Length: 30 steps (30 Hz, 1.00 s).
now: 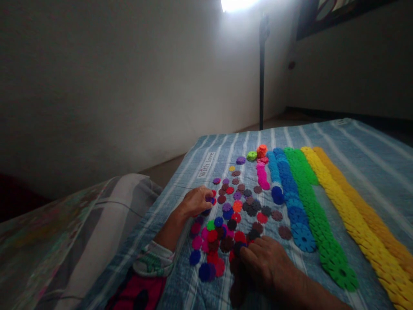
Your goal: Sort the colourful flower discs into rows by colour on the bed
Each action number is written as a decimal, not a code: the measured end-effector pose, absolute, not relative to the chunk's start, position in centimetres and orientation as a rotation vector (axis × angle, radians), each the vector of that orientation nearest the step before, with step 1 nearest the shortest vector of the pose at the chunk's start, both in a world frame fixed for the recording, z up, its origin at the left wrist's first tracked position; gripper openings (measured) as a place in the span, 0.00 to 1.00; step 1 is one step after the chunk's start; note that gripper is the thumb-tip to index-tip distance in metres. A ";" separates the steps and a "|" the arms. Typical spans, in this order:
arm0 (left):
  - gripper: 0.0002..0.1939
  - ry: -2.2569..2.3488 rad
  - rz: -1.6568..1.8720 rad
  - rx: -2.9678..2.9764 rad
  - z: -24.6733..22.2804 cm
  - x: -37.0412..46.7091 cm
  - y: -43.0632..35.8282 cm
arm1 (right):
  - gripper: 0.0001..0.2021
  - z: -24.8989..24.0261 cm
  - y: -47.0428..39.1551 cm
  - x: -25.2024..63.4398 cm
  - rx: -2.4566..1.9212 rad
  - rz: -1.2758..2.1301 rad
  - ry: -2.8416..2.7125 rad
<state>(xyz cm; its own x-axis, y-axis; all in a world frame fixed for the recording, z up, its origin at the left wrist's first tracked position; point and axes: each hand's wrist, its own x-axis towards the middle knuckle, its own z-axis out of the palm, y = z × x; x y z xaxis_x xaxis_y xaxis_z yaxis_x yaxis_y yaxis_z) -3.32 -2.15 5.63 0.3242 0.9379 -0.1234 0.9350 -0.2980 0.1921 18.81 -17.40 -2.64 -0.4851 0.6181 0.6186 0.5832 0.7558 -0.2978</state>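
Note:
Notched plastic flower discs lie loose in mixed colours on a blue striped cloth (180, 189). At the left edge of this pile my left hand (195, 202) is closed in a pinch on a blue disc (211, 200), with red showing close by. My right hand (269, 262) reaches in from the lower right, thumb and fingers pinched on a dark blue disc (239, 247). Red discs (240, 237) lie just beyond it. Nearer me are a blue disc (204, 272) and a pink disc (196, 243).
Overlapping rows run along the right: blue discs (303, 237), green discs (337, 267), yellow discs (364, 234) and orange discs (355, 193). A short magenta row (263, 176) lies at their left. Behind the cloth stands a lamp pole (262, 82) by the wall.

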 end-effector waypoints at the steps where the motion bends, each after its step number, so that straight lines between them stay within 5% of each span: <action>1: 0.11 1.709 0.021 2.365 5.6 -3.3 -2.1 | 0.19 -2.4 -17.4 18.9 -0.891 0.071 -2.224; 7: 0.09 1.697 0.084 2.398 5.4 -3.3 -2.3 | 0.09 -1.0 -18.4 20.5 -0.854 0.226 -2.262; 16: 0.14 1.650 0.202 2.392 5.3 -1.6 -2.5 | 0.08 -3.1 -19.5 23.1 -0.929 0.033 -2.199; 30: 0.07 1.749 0.376 2.368 5.4 -1.0 -1.7 | 0.10 -2.8 -19.1 23.0 -0.951 0.077 -2.174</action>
<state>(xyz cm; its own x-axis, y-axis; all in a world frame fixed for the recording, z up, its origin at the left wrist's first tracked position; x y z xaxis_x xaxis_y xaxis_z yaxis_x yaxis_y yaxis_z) -0.98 -1.75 5.39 0.2785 0.9554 0.0984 0.9116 -0.2952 0.2861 23.02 -19.08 -2.82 -0.4441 0.6531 0.6134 0.6084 0.7223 -0.3287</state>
